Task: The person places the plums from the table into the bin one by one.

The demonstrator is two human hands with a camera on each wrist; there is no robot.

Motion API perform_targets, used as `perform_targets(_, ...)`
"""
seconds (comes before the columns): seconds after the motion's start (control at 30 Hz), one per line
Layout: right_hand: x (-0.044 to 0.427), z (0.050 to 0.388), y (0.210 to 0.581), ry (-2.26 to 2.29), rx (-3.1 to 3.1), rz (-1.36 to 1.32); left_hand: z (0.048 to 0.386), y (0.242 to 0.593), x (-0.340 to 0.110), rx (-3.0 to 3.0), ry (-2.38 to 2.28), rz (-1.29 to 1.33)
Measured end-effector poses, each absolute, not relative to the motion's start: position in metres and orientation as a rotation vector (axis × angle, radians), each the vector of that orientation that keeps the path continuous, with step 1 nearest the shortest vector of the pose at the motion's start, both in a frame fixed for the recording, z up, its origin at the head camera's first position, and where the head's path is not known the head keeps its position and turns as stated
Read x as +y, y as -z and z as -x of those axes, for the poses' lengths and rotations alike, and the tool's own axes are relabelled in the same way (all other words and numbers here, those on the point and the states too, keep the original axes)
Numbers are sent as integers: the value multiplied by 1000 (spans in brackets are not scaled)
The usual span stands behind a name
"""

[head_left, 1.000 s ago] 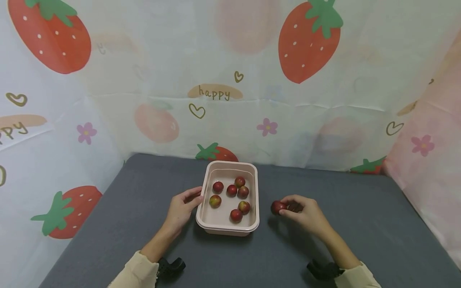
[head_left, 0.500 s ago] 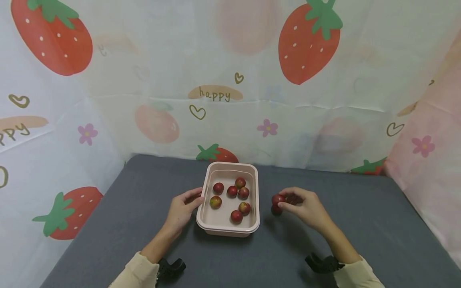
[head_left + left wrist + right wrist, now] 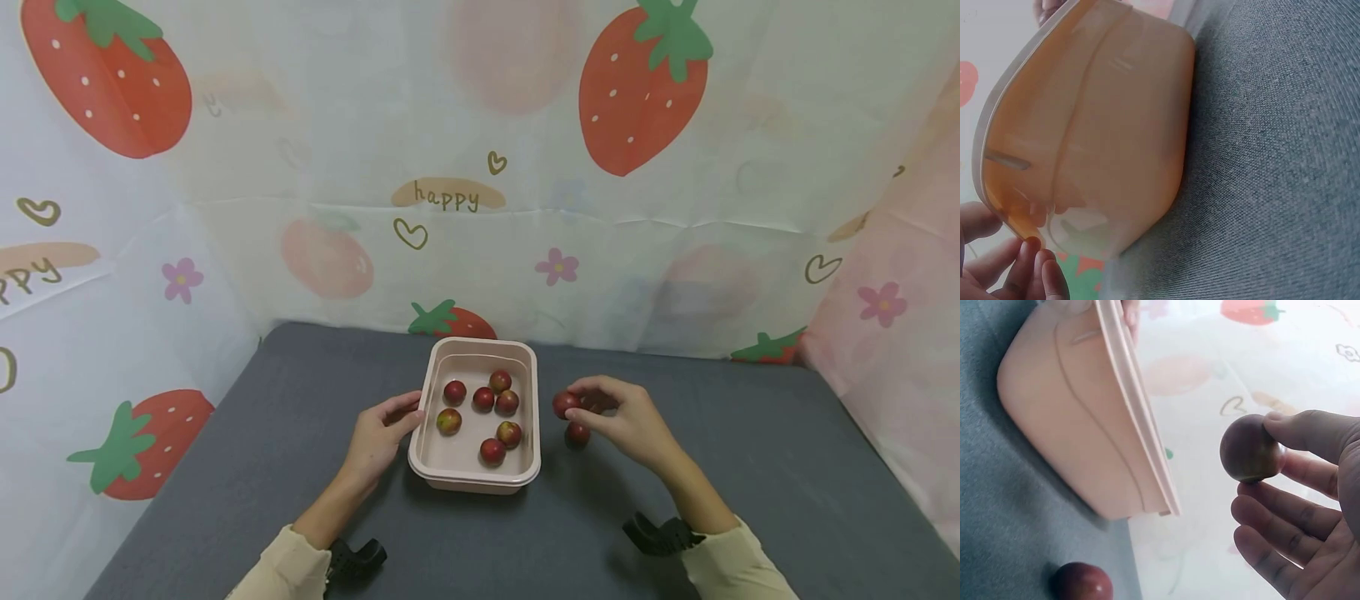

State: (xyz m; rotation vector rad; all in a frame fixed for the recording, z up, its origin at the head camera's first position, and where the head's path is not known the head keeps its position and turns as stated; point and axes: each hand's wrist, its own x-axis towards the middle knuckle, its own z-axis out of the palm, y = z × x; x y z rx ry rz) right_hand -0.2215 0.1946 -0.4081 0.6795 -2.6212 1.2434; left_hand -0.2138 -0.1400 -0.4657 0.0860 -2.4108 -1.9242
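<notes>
A pale pink plastic container (image 3: 472, 465) stands on the table with several red plums (image 3: 483, 399) inside. My left hand (image 3: 378, 437) holds its left rim, fingers and thumb at the edge; the fingertips (image 3: 1030, 250) show against the rim in the left wrist view. Just right of the container, my right hand (image 3: 626, 417) pinches a dark red plum (image 3: 1247, 450) between thumb and fingers, above the table. Another plum (image 3: 577, 436) lies on the table below that hand, also visible in the right wrist view. The container's inside is hidden in both wrist views.
Dark grey cloth covers the table (image 3: 750, 467). A white curtain (image 3: 465, 258) with printed strawberries hangs behind the table and along its sides. Black wrist straps (image 3: 660, 535) sit near both cream sleeves.
My right hand has lifted its plum off the table and carried it slightly left toward the container, uncovering the second plum beneath. The left hand and container stay put.
</notes>
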Motion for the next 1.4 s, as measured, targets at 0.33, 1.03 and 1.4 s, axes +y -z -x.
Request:
perform_targets(0.33, 181, 227, 400, -1269, -2636, -698, 212, 464, -140, -2412, 1928, -85)
perform_targets(1.03, 144, 237, 398, -1348, -2597, -855, 212, 464, -140, -2416, 1929, -98)
perform_targets(1.4, 128, 236, 401, -1376, -2633, -914, 213, 465, -140, -2415, 1936, -102)
